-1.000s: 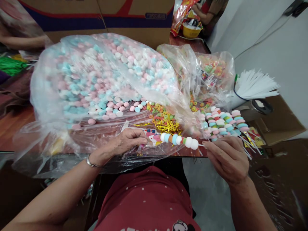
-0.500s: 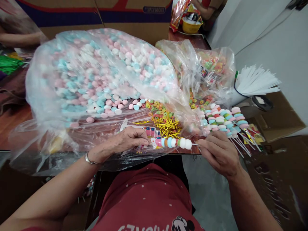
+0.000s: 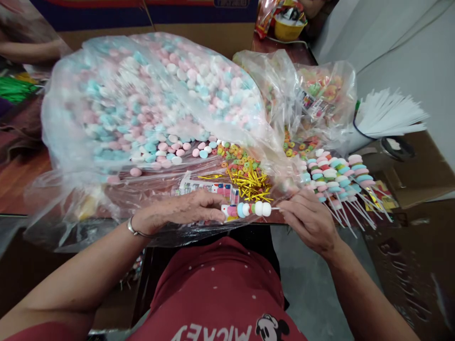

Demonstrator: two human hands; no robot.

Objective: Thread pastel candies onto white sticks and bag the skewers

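Note:
My right hand (image 3: 309, 220) grips the white stick of a marshmallow skewer (image 3: 262, 209). The skewer lies level in front of me, strung with white, blue and other coloured sweets. Its left end sits inside a small printed plastic bag (image 3: 230, 211). Thumb and fingers of my left hand (image 3: 192, 207) are closed at that bag's far end. Just beyond lie flat printed packets (image 3: 223, 190) and a heap of gold twist ties (image 3: 254, 187). Near my right hand, several strung marshmallow skewers (image 3: 343, 177) are piled, sticks towards me.
A huge clear sack of marshmallows (image 3: 149, 99) fills the table's left and middle. Behind loose gummy rings (image 3: 238, 158) stands a bag of gummy rings (image 3: 325, 85). White sticks (image 3: 391, 113) fan from a container at right. Other people's arms show at the far left and top right.
The skewer has slid left, deeper into the printed bag, with my right hand following. My left hand's fingers have spread a little along the bag. The view has shifted slightly.

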